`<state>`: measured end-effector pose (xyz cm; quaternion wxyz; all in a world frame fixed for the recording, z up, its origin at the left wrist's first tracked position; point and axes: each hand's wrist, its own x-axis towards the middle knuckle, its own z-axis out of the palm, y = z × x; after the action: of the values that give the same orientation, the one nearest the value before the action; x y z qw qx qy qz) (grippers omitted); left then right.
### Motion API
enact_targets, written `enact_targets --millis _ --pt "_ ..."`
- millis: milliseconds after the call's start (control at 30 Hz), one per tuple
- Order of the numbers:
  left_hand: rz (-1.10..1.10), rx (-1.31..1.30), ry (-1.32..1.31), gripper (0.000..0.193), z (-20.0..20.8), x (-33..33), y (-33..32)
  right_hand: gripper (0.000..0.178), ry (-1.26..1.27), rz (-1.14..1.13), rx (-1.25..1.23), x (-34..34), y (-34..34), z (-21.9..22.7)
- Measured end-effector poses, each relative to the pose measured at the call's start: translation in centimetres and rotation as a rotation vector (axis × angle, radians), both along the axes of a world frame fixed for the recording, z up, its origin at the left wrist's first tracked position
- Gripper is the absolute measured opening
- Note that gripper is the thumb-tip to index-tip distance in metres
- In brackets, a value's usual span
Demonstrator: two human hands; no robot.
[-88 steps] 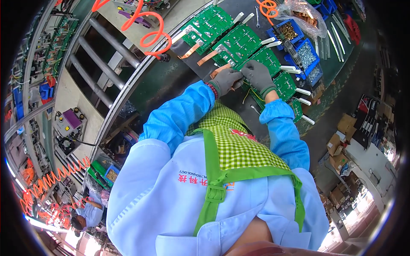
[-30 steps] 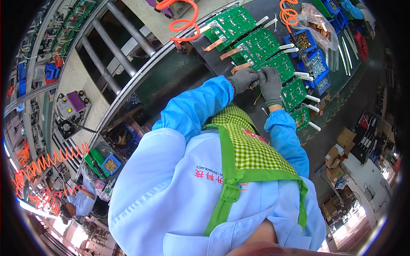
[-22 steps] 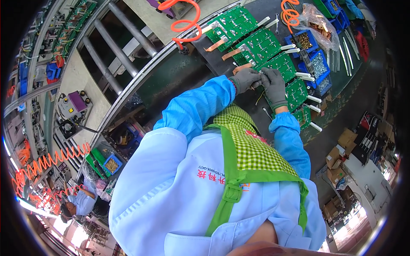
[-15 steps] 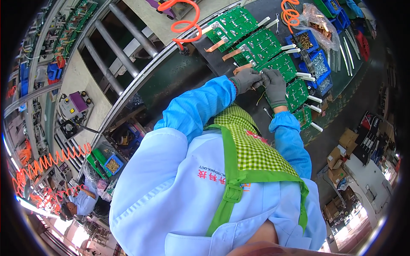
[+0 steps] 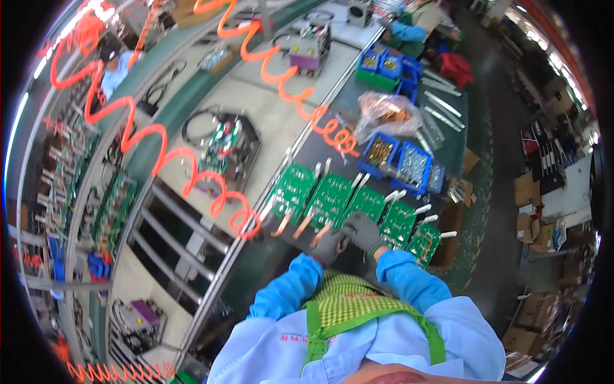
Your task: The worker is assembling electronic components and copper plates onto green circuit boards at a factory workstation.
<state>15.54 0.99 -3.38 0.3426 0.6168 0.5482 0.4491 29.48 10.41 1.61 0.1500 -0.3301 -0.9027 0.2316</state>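
My left hand [image 5: 329, 247], in a grey glove, is closed at the near edge of the row of green circuit boards. My right hand [image 5: 363, 232], gloved likewise, meets it with fingers pinched together over the near end of the middle circuit board [image 5: 363, 203]. Anything between the fingers is too small and blurred to make out. Next to my left hand a copper strip [image 5: 321, 235] sticks out from a board. Other circuit boards [image 5: 293, 190] carry copper strips at the near end and pale bars [image 5: 397, 194] at the far end.
Beyond the boards stand blue bins of brass-coloured parts [image 5: 378, 152] and silver screws [image 5: 414, 165], with a plastic bag of copper pieces [image 5: 388, 116] behind. An orange coiled hose [image 5: 281, 80] hangs across the left. Metal rollers [image 5: 182, 216] lie left. A co-worker [image 5: 414, 29] is at the far end.
My view has swung upward and turned, bringing more of the far bench and the orange hose into sight. Both hands stay close together beside the boards.
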Motion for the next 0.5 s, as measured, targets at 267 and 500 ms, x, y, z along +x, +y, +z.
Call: enact_targets --millis 267,500 --pt "0.083 -0.737 -1.267 0.012 1.9 0.6 1.1 0.021 -0.003 -0.054 -0.123 0.8 -0.1 1.4" --pt "-0.058 -0.228 -0.338 0.013 3.5 -0.1 0.8 0.028 0.116 -0.139 -0.162 0.4 -0.8 3.9"
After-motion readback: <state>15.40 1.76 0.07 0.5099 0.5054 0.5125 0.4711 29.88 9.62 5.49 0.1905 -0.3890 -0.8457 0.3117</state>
